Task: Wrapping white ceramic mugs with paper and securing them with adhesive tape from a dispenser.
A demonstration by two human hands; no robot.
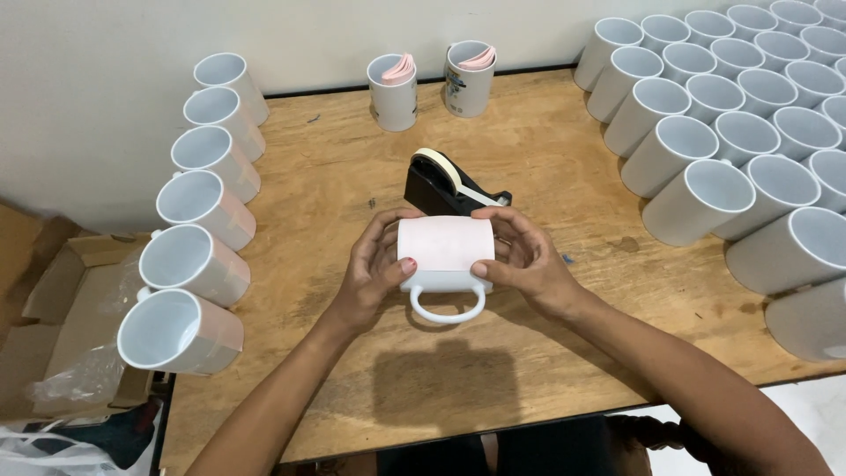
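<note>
In the head view, a white mug (445, 264) wrapped in a pale pink sheet (445, 243) is held on its side above the middle of the wooden table (352, 176), handle toward the person. It is gripped from both ends: the left hand (374, 273) is curled around its left end and the right hand (524, 260) around its right, with both thumbs pressed on the sheet's near edge. Just behind the mug a black tape dispenser (445, 187) with a cream roll is seen.

Two upright mugs (392, 91) are set near the wall, and curled pink sheets (401, 67) are held in each. A row of wrapped mugs (198, 207) is laid on its side along the table's left edge; nothing can be made out in their interiors. Many plain white mugs (731, 132) are packed together at the right, likewise showing only white inside. An open cardboard box (62, 300) with clear plastic in it is seen beside the table at the left.
</note>
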